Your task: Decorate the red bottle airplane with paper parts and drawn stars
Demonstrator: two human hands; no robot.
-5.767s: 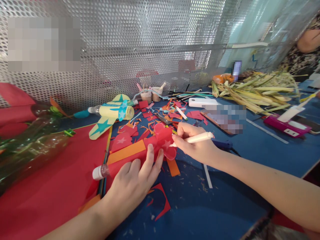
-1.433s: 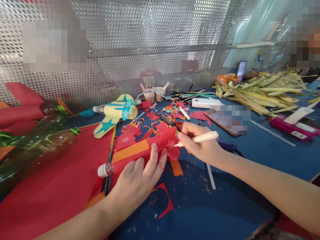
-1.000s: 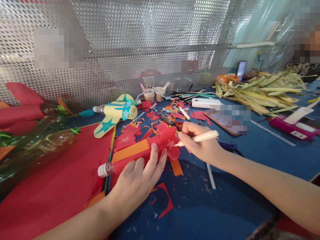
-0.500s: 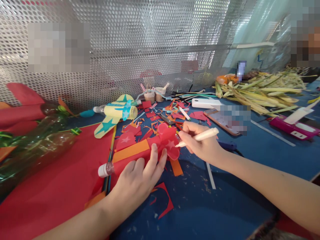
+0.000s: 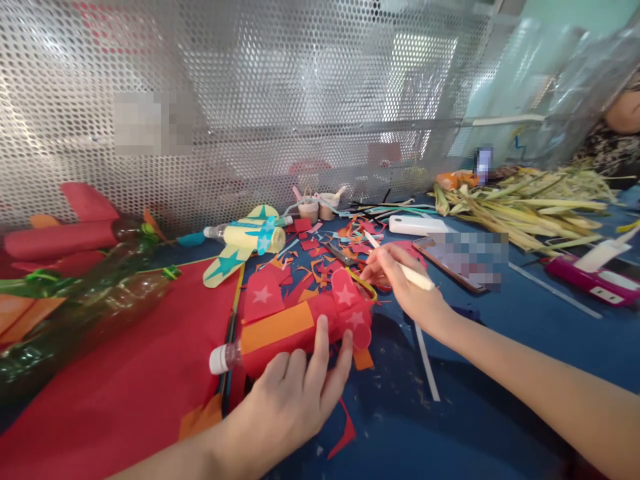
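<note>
My left hand [image 5: 305, 373] rests over a plastic bottle plane [image 5: 280, 328] wrapped in red paper, with an orange band and a white cap pointing left. Its fingers press on the side near the red propeller [image 5: 345, 295], which has pale stars on its petals. A red wing [image 5: 262, 293] with a star sticks up from the far side. My right hand [image 5: 403, 277] is closed round a white marker [image 5: 417, 277], whose back end points right. The fingertips are beside the yellow loop of what looks like scissors [image 5: 367, 285], just past the propeller; whether they touch is unclear.
Paper scraps [image 5: 310, 257] cover the blue table behind the bottle. A yellow bottle plane [image 5: 245, 237] stands behind left, green bottles [image 5: 125, 287] at left. A phone [image 5: 450, 263], a white device [image 5: 417, 225], dry leaves [image 5: 520, 200] and a purple power strip [image 5: 593, 277] lie right.
My right hand has drawn the marker away from the propeller's star, and its fingers now reach beside the yellow loop. The propeller now shows two stars toward me. The camera view has shifted.
</note>
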